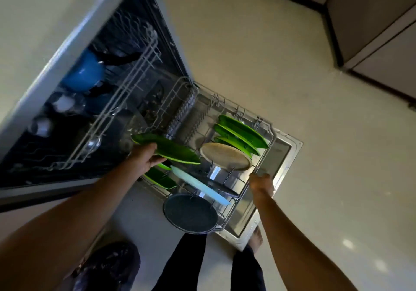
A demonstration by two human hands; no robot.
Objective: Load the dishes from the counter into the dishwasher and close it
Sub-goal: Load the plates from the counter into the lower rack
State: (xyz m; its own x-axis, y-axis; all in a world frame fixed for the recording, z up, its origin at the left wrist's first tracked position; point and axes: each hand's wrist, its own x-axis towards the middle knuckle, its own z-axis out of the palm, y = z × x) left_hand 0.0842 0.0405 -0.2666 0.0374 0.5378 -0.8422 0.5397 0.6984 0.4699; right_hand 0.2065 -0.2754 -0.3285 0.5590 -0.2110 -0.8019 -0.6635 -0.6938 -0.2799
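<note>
The dishwasher stands open with its lower rack (271, 133) pulled out over the door (279, 155). My left hand (144, 158) grips a green plate (171, 149) above the rack's left side. My right hand (261, 186) holds the rack's front rim. Three green plates (243, 133) stand on edge in the rack, with a beige plate (225, 159) leaning in front of them. A light blue plate (200, 185), a dark round pan (190, 213) and more green plates (159, 178) sit nearer me.
The upper rack (126, 92) is partly out and holds a blue bowl (84, 72), white cups and glassware. Pale floor lies to the right, with cabinet fronts (382, 32) at the top right. My legs and a bare foot (255, 238) are beside the door.
</note>
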